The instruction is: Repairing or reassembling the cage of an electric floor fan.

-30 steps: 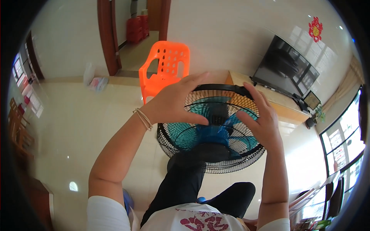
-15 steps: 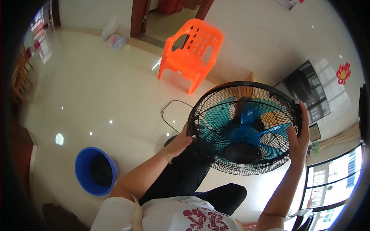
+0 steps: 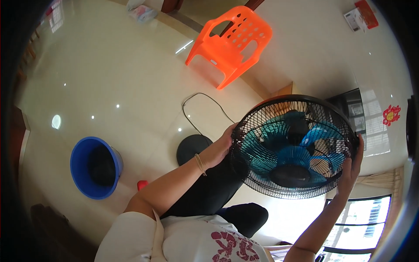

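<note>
Fan head (image 3: 294, 150), black cage w/ blue-teal blades, at ctr-right of frame; L hand (image 3: 221, 147) gripping its left rim, R hand (image 3: 349, 172) gripping its right, so it sits btwn them; black round base (image 3: 191, 150) on floor (image 3: 131, 78) mid-frame; blue bucket (image 3: 79, 163) at left; orange chair (image 3: 223, 49) upper ctr.
</note>
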Available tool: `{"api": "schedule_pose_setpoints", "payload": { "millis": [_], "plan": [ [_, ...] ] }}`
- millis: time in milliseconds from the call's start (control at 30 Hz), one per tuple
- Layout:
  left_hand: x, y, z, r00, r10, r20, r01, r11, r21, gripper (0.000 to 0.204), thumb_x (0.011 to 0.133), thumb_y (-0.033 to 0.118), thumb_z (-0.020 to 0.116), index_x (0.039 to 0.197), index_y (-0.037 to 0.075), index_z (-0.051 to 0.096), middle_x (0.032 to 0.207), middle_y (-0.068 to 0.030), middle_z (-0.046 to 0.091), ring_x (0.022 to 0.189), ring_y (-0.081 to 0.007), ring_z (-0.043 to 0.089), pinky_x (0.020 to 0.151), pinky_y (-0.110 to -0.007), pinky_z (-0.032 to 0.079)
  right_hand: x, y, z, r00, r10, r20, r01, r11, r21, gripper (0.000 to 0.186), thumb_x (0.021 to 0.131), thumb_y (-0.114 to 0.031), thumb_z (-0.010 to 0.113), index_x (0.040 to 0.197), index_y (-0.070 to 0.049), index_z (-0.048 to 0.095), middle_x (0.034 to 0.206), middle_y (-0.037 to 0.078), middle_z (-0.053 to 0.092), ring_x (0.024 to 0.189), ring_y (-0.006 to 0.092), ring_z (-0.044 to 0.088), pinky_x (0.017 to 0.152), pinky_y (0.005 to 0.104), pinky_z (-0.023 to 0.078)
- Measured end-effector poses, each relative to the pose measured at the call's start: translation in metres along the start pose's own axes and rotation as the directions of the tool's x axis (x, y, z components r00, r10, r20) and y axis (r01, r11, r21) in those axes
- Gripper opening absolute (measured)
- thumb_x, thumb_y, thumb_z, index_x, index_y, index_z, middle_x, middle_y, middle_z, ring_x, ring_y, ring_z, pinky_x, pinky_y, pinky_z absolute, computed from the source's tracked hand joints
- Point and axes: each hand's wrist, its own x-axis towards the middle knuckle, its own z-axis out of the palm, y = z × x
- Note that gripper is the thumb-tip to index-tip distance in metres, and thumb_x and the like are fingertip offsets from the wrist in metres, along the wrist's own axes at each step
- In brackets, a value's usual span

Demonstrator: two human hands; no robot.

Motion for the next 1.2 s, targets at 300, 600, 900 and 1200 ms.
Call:
{"api": "schedule_pose_setpoints", "payload": {
  "millis": [300,600,900,1200],
  "plan": [
    [0.008,-0.015,0.016,0.978,0.159,-0.135,-0.171,0.981,-0.089,0.091,0.085,0.067,0.054,0.14,-0.002,0.032,0.133,-0.0115,0.047,0.126,-0.0166,0.042,0.111,-0.033,0.03,0.002,-0.005,-0.006,1.0,0.017,0.025,-0.016,0.998,-0.059,0.068,0.086,-0.035,0.048,0.147,-0.008,0.034,0.149,0.014,0.037,0.137,0.0307,0.036,0.114,0.0425,0.026],
    [0.018,-0.03,0.021,0.821,0.293,-0.489,-0.126,0.93,0.347,0.052,0.104,0.047,0.028,0.117,0.002,0.051,0.104,-0.0035,0.056,0.095,-0.0114,0.052,0.091,-0.025,0.042,0.003,-0.007,-0.009,0.996,-0.022,0.086,0.029,0.997,-0.073,0.061,0.095,-0.029,0.04,0.151,-0.009,0.026,0.15,0.013,0.034,0.131,0.0295,0.042,0.109,0.0453,0.032],
    [0.016,-0.019,0.02,0.819,0.342,-0.46,-0.074,0.859,0.507,0.048,0.104,0.045,0.032,0.105,0.001,0.052,0.094,-0.004,0.052,0.087,-0.0122,0.048,0.086,-0.025,0.04,0.005,-0.008,-0.005,0.997,0.065,0.051,-0.059,0.992,-0.111,0.073,0.091,-0.053,0.043,0.149,-0.012,0.032,0.151,0.014,0.035,0.139,0.0325,0.032,0.114,0.0442,0.024],
    [0.02,-0.018,0.019,0.915,0.067,-0.397,-0.139,0.978,-0.156,0.036,0.104,0.038,0.04,0.113,0.005,0.05,0.099,-0.0026,0.058,0.094,-0.0094,0.055,0.088,-0.026,0.046,0.003,-0.019,-0.001,0.996,0.091,0.018,-0.089,0.991,-0.101,0.07,0.085,-0.035,0.046,0.149,-0.012,0.032,0.149,0.016,0.036,0.138,0.0321,0.034,0.114,0.043,0.024]
  ]
}}
